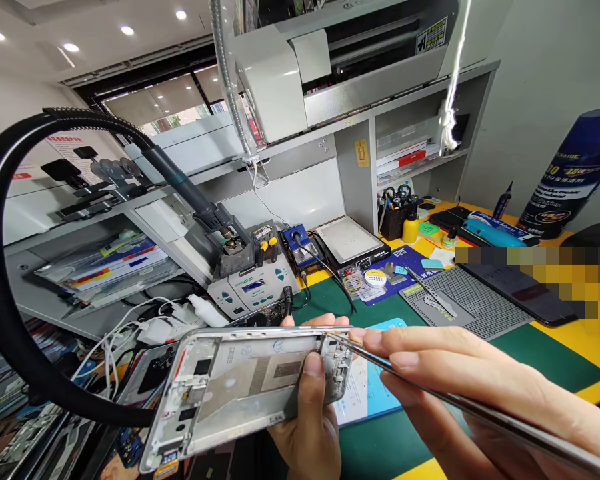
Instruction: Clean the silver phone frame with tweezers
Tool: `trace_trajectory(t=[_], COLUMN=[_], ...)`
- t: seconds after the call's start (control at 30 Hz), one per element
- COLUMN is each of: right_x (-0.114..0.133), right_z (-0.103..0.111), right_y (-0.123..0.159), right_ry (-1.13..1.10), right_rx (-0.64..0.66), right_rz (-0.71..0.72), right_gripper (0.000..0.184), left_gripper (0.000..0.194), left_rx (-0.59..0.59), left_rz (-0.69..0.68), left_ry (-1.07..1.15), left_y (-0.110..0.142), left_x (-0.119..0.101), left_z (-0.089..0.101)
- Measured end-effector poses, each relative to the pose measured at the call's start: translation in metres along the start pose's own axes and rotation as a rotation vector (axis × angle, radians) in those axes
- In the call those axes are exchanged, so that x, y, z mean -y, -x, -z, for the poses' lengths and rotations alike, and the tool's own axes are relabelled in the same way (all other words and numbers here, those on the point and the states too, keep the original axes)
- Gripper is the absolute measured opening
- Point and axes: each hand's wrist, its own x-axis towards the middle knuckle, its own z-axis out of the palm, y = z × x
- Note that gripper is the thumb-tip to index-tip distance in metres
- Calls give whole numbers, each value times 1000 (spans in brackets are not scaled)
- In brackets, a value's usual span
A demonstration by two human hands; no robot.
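Note:
My left hand grips an opened phone frame from below, thumb pressed on its inner face near the right end. The frame is silver and tilted, and its bare inside with metal shields faces me. My right hand comes in from the lower right and pinches thin metal tweezers. Their tips touch the frame's upper right corner. Both hands hover above the green mat.
A thick black hose loops at the left toward a soldering station. A grey perforated mat with tools, a blue card, a heating plate and a blue spray can surround the yellow bench.

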Motion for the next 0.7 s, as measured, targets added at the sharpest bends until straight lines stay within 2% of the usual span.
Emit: trace_trajectory(t=[0.17,0.27,0.4,0.5,0.57,0.7], right_x=[-4,-10,-18,-20,-18,-11], right_z=[5,15,24,25,24,18], right_y=[-2,3,14,22,23,18], right_ry=[45,63,92,156,183,91], right_rx=[49,94,244,212,248,272], right_rz=[56,78,161,143,162,122], right_gripper=[37,45,61,63,68,78], left_gripper=[39,41,44,42,40,29], left_rx=[-181,-203,-243,-250,-249,-240], left_rz=[36,54,115,124,97,30], left_ry=[-10,-13,17,18,3,-29], left_y=[9,12,11,10,10,13], left_x=[-8,-10,-10,-11,-11,-13], left_z=[-20,-26,-26,-26,-28,-38])
